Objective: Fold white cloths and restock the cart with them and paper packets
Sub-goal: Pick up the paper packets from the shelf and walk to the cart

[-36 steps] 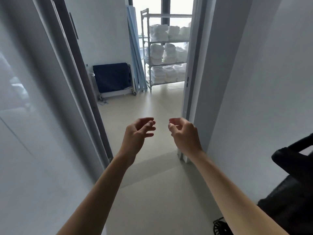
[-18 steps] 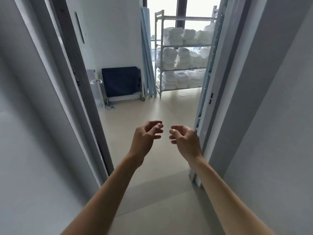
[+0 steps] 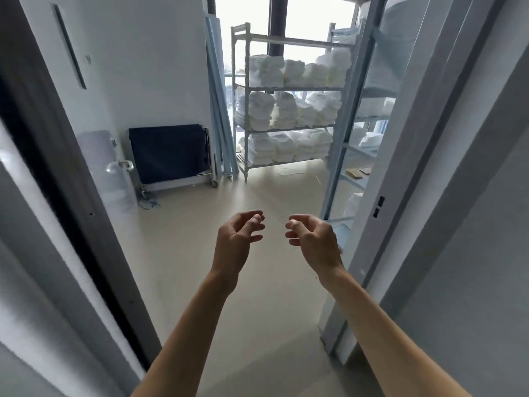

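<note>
Bare left hand [image 3: 236,242], right hand [image 3: 313,242], fingers loosely curled

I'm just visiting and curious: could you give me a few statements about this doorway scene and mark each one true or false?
1. Both hands hold nothing. True: the left hand and right hand hang loosely curled, apart.
2. The shelf rack is bare. False: stacks of folded white cloths fill its shelves.
3. A dark blue folded trolley leans against the wall left of the rack. True.
4. The door is shut. False: the doorway stands open onto the beige floor.
</note>
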{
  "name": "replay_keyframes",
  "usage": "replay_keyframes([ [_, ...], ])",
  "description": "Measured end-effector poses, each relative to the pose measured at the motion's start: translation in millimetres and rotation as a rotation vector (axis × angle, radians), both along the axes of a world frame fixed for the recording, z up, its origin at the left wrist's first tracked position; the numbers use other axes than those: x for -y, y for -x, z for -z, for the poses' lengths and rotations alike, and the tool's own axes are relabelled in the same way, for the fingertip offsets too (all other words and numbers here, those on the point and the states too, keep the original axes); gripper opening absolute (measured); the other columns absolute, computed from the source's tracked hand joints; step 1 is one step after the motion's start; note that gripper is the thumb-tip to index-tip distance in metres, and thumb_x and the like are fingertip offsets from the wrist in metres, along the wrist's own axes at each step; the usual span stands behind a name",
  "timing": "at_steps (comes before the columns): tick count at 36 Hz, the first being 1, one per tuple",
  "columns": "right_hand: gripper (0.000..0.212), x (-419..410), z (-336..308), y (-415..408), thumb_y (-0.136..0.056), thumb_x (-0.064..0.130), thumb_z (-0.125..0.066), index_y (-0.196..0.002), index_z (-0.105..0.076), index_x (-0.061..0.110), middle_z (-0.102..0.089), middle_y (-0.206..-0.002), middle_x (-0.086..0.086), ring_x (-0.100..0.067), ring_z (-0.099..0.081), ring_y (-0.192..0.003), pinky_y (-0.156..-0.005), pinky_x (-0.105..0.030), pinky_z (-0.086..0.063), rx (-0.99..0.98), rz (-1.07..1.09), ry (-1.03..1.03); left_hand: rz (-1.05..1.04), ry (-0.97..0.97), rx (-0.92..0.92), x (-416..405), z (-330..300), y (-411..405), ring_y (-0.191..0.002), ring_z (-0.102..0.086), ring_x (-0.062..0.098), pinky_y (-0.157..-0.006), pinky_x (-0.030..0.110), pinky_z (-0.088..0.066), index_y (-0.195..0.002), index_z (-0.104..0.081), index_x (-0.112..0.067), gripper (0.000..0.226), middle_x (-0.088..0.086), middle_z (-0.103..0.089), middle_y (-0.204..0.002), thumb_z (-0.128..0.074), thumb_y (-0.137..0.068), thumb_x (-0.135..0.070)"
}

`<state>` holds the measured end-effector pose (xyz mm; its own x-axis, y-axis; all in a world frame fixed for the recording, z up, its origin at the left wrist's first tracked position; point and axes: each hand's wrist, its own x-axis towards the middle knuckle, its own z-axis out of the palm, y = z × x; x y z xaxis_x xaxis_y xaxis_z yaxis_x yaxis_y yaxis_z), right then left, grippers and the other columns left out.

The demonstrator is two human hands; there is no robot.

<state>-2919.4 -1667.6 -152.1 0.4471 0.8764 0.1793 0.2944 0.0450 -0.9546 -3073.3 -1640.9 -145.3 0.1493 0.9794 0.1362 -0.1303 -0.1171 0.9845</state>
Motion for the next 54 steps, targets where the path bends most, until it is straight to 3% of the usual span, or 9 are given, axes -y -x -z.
replay_keyframes([
  [12,0.008,-181,2,-46,-0.095,0.022,-0.061,-0.099,-0.067,0.022,-0.073,-0.090,0.001,-0.014,-0.072,-0.084,-0.081,-0.032,-0.060,-0.042,0.010,-0.028,0.050,-0.021,-0.005,-193,7,-49,-0.103,-0.070,0.021,-0.090,0.039,-0.057,-0.109,-0.069,-0.015,0.017,0.006,-0.073,-0.110,-0.054,-0.100,-0.015],
  [23,0.012,-414,0,-136,-0.092,0.015,-0.061,-0.098,-0.071,0.015,-0.075,-0.088,-0.005,-0.020,-0.073,-0.080,-0.078,-0.035,-0.060,-0.162,-0.025,-0.030,0.014,-0.044,-0.042,-415,-6,-131,-0.101,-0.069,0.024,-0.087,0.036,-0.057,-0.108,-0.070,-0.011,0.016,0.012,-0.072,-0.110,-0.056,-0.099,-0.013],
  [34,0.010,-605,14,-168,-0.091,0.010,-0.062,-0.093,-0.070,0.016,-0.074,-0.090,-0.009,-0.019,-0.070,-0.076,-0.077,-0.037,-0.058,-0.184,-0.084,0.026,-0.057,0.007,-0.041,-608,15,-149,-0.091,-0.071,0.017,-0.079,0.031,-0.058,-0.101,-0.072,-0.012,0.017,0.007,-0.074,-0.105,-0.056,-0.098,-0.011],
  [43,0.011,-798,47,-188,-0.092,0.007,-0.060,-0.092,-0.068,0.014,-0.073,-0.090,-0.011,-0.019,-0.069,-0.073,-0.076,-0.037,-0.058,-0.195,-0.027,0.090,-0.020,0.103,-0.019,-808,50,-175,-0.089,-0.070,0.018,-0.083,0.038,-0.057,-0.095,-0.072,-0.014,0.017,0.010,-0.073,-0.104,-0.057,-0.097,-0.008],
  [54,0.009,-995,22,-258,-0.090,0.009,-0.063,-0.094,-0.069,0.014,-0.074,-0.090,-0.009,-0.018,-0.070,-0.074,-0.075,-0.034,-0.059,-0.251,0.143,0.024,0.148,0.083,-0.058,-1025,13,-254,-0.095,-0.068,0.022,-0.089,0.042,-0.055,-0.104,-0.070,-0.005,0.016,0.017,-0.071,-0.112,-0.055,-0.098,-0.006],
])
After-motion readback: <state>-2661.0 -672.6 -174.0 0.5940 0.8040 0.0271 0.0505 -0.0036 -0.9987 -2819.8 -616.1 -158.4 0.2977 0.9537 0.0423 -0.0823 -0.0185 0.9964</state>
